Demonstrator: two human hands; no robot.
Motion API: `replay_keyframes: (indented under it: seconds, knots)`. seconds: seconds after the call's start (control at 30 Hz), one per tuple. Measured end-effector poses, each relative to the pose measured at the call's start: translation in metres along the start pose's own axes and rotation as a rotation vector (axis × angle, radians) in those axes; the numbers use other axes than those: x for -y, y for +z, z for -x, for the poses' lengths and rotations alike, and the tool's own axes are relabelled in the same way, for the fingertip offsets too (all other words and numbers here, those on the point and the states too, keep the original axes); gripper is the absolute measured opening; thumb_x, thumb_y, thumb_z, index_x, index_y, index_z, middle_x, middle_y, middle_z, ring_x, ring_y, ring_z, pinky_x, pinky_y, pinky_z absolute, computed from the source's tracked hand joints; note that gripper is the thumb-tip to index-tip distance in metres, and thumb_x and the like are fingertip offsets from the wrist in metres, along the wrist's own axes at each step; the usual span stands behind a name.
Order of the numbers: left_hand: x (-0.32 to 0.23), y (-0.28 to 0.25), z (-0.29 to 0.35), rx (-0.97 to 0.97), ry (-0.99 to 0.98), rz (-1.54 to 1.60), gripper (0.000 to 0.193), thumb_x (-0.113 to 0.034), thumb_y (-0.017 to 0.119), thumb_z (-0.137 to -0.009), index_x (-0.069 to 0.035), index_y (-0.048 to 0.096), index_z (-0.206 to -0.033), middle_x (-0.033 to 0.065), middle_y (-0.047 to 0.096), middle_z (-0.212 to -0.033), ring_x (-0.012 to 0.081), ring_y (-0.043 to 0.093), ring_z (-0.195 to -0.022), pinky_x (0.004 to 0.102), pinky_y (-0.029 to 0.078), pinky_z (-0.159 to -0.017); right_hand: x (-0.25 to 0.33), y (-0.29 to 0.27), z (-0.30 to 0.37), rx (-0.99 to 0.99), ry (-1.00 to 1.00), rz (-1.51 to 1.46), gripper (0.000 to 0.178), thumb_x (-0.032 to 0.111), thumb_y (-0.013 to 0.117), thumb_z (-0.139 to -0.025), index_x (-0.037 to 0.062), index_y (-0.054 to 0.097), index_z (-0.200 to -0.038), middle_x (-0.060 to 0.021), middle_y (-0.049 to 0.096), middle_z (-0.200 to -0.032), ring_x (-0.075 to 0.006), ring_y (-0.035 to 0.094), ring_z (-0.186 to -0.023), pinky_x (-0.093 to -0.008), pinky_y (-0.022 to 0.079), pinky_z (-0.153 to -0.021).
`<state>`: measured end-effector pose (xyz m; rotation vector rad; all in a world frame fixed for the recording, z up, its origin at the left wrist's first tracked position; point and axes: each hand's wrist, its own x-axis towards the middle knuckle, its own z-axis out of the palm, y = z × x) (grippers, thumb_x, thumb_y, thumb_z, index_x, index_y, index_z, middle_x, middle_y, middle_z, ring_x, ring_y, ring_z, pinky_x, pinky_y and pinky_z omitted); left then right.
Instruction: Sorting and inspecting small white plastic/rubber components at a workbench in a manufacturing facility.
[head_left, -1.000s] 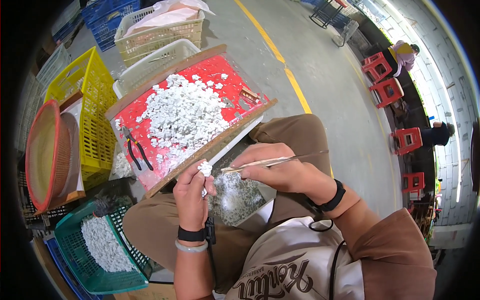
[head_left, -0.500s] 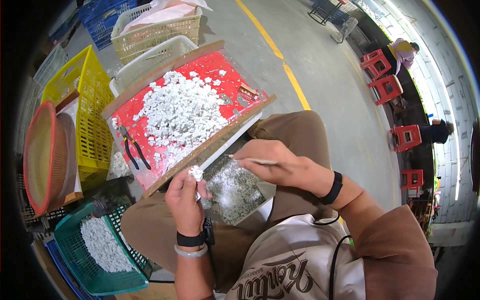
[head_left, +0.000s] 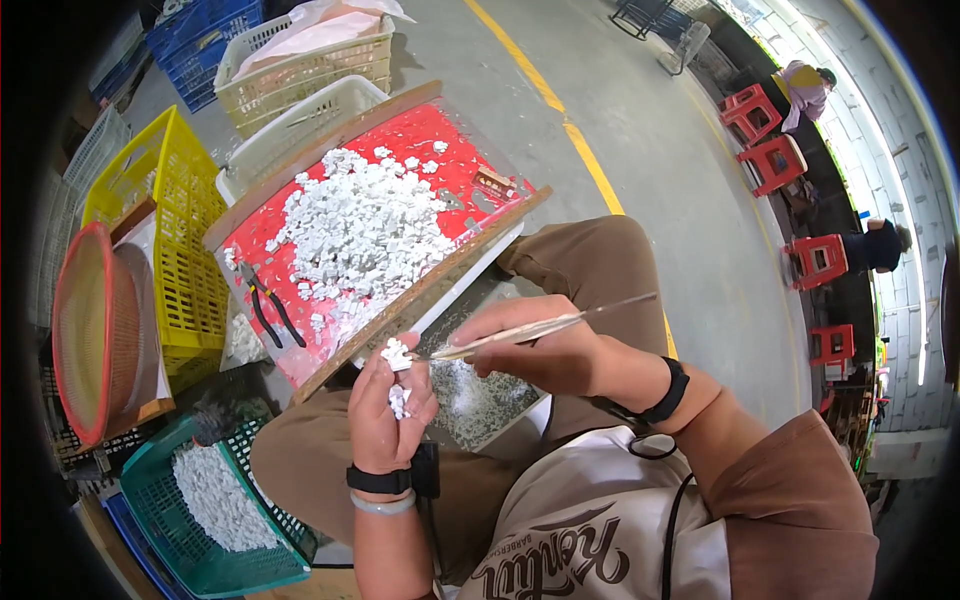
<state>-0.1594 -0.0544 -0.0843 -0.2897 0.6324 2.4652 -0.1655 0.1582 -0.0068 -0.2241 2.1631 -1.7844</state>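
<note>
My left hand (head_left: 382,420) pinches a small knobbly white piece (head_left: 396,354) at its fingertips, while a second white piece (head_left: 398,402) rests against the palm. Closed around a slim pen-like tool (head_left: 530,330) with a pale handle, my right hand (head_left: 540,345) brings its dark thin tip close to the pinched piece. Whether the tip touches it I cannot tell. Beyond both hands, a large heap of similar white pieces (head_left: 360,225) lies on a red-topped tray (head_left: 420,125) with wooden edges. Black-and-yellow pliers (head_left: 268,305) lie at the tray's left.
A teal basket (head_left: 150,520) at lower left holds more white pieces. Left of the tray stand a yellow crate (head_left: 185,230) and a round red-rimmed sieve (head_left: 85,330). A speckled dusty surface (head_left: 490,405) lies between my legs. Red stools (head_left: 775,165) and seated people line the right.
My right hand has turned and brought the tool's tip to the piece in my left hand. The left hand has shifted slightly right and opened its palm, showing the second piece.
</note>
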Motion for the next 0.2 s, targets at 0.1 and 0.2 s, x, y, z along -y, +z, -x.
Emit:
replay_keyframes:
  seconds: [0.1, 0.2]
  knots:
    - [0.0019, -0.0008, 0.0003, 0.008, -0.012, -0.024, 0.039, -0.024, 0.039, -0.098, 0.004, 0.044, -0.125, 0.0092, 0.05, -0.077, 0.0107, 0.041, -0.055, 0.0248, 0.037, -0.047, -0.0023, 0.0019, -0.0027, 0.029, -0.202, 0.139, 0.019, 0.004, 0.062, -0.085, -0.0011, 0.063, -0.103, -0.013, 0.065, -0.093, -0.0176, 0.063, -0.081, -0.0289, 0.05, -0.072]
    - [0.0033, -0.0017, 0.0001, 0.016, -0.016, -0.072, 0.041, -0.027, 0.04, -0.097, 0.004, 0.044, -0.125, 0.01, 0.05, -0.077, 0.0114, 0.041, -0.056, 0.0266, 0.039, -0.047, -0.0034, 0.002, -0.0056, 0.043, -0.308, 0.164, 0.019, 0.004, 0.061, -0.086, -0.0002, 0.063, -0.104, -0.013, 0.066, -0.095, -0.0233, 0.064, -0.085, -0.0312, 0.05, -0.076]
